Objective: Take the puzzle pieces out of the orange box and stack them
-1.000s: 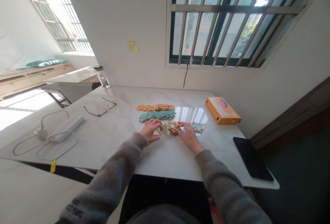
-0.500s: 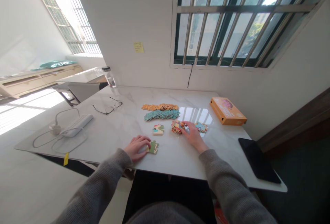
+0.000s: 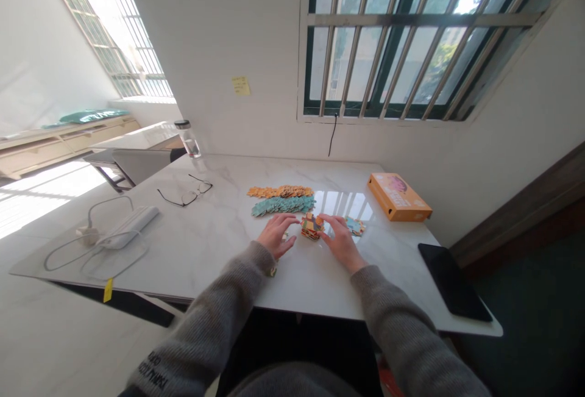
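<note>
One left hand (image 3: pixel 275 236) of mine, thumb and fingers spread | puzzle stack (image 3: pixel 311 226) on the tabletop (image 3: pixel 205 232), between my hands | my right hand (image 3: pixel 342 241) touching its right edge; whether the fingers pinch, I cannot tell | orange box (image 3: pixel 399 197), farther right

Grey, ribbed-knit, long-sleeved sweater (image 3: pixel 295 382) with close-fitting cuffs (image 3: pixel 261 254); black lettering (image 3: pixel 154 371) marks the left sleeve (image 3: pixel 208 321); black legwear (image 3: pixel 297 337) below.

Bright window (image 3: pixel 393 67) light, tabletop (image 3: pixel 214 235) glare, wide-angle distortion
</note>
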A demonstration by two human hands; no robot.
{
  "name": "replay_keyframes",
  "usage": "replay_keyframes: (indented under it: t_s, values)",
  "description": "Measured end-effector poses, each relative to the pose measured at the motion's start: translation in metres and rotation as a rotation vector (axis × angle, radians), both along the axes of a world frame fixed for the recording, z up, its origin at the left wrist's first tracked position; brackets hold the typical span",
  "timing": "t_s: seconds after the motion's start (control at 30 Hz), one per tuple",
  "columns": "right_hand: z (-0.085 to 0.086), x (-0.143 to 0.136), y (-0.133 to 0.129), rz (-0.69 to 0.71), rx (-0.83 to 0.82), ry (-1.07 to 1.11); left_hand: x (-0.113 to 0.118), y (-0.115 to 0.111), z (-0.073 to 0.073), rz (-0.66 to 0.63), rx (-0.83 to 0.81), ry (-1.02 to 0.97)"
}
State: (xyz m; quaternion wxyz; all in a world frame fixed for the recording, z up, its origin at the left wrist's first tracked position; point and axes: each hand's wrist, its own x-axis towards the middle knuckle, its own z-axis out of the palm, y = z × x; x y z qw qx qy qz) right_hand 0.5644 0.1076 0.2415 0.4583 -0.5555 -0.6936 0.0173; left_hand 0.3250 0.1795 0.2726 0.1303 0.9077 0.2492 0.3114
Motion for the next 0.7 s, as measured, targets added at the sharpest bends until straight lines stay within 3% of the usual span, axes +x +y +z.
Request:
replay_keyframes:
  t_s: [0.17,0.37,0.57,0.7]
  values:
    - [0.002,-0.003,-0.003,0.061,0.026,-0.056,0.027,0.012,-0.009,-0.008,0.050,0.058]
    - [0.006,-0.008,-0.008,0.090,0.019,-0.073,0.022,0.013,-0.009,-0.014,0.064,0.044]
    - [0.007,-0.008,-0.009,-0.009,0.024,0.025,-0.019,0.024,0.000,-0.004,-0.007,0.045]
    - [0.003,-0.006,-0.005,-0.033,0.014,0.037,-0.055,0.038,-0.012,0.017,-0.106,0.053]
